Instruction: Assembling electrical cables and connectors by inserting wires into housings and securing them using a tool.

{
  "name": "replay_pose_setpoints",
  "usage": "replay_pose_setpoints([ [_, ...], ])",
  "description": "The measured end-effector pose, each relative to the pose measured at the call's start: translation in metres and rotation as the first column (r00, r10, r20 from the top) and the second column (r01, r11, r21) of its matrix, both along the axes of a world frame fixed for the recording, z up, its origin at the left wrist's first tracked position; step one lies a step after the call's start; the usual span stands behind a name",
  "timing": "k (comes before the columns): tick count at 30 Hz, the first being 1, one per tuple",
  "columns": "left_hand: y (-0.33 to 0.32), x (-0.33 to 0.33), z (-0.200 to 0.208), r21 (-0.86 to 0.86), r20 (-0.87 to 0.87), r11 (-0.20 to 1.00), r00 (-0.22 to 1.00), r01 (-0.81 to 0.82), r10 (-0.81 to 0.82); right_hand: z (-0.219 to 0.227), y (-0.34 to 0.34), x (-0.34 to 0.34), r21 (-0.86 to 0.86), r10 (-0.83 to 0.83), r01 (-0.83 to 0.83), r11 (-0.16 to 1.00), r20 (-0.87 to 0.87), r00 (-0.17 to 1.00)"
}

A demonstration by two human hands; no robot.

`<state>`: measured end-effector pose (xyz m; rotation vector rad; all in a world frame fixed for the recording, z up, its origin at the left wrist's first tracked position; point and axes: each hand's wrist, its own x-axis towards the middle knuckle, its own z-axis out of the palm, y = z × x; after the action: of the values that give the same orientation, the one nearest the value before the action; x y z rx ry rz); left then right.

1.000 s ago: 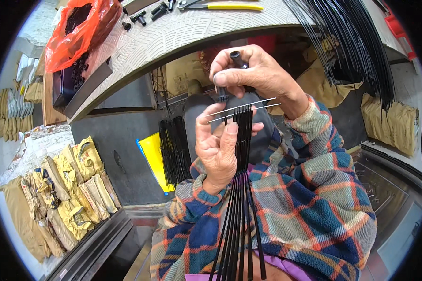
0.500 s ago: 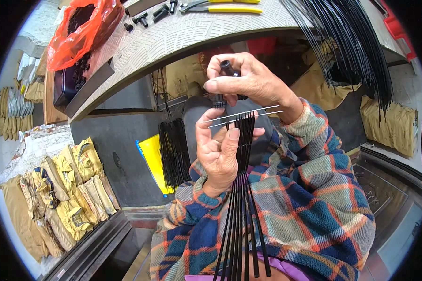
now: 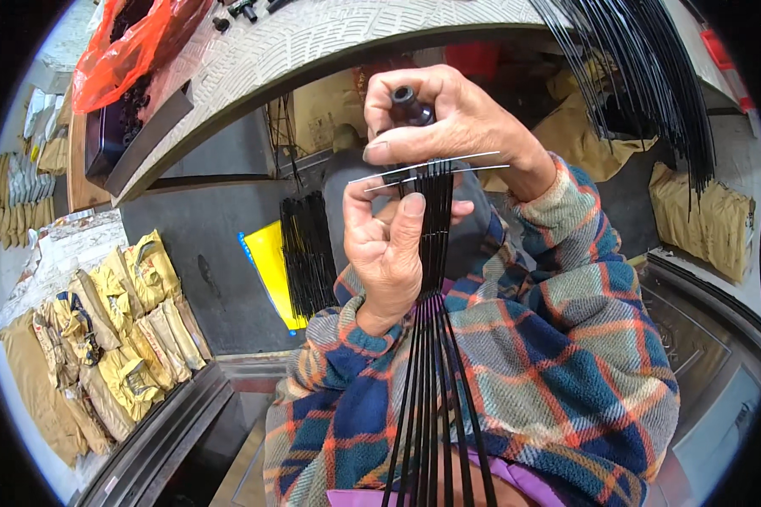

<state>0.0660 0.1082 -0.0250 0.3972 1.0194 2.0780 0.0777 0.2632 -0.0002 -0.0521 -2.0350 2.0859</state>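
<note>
At far left, tan and yellow packets [image 3: 127, 380] bear marks too small to read, below a red plastic bag [image 3: 114, 72] cut off at the top. The left hand [image 3: 385, 253] pinches one bundle of black rods [image 3: 435, 220], too crowded to count, two thin pale wires [image 3: 473, 157] crossing near its tips, through or over I cannot tell. Just above, the right hand [image 3: 444, 114] grasps one black tube [image 3: 411, 108], partly finger-hidden; farther right, long black strands [image 3: 659, 93] overhang the bench [image 3: 347, 32].

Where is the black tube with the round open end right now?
In the head view's upper middle, the black tube is in the right hand, pictured above the two thin pale rods.
</note>
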Motion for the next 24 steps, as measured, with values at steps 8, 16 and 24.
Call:
replay_pose_setpoints([
  [8,0.001,0.001,0.003,0.014,-0.007,1.000,1.000,-0.018,0.018,0.005,0.001,0.002,-0.027,0.013,-0.011,1.000,0.084,0.996],
  [16,-0.004,-0.012,0.009,-0.016,-0.046,0.994,0.993,-0.111,0.111,-0.039,-0.021,0.009,-0.604,-0.293,0.107,0.790,-0.218,0.931],
  [24,0.001,-0.009,0.000,-0.049,-0.196,0.968,0.953,-0.245,0.232,-0.023,-0.064,0.034,-0.533,-0.548,0.505,0.679,0.091,0.832],
])
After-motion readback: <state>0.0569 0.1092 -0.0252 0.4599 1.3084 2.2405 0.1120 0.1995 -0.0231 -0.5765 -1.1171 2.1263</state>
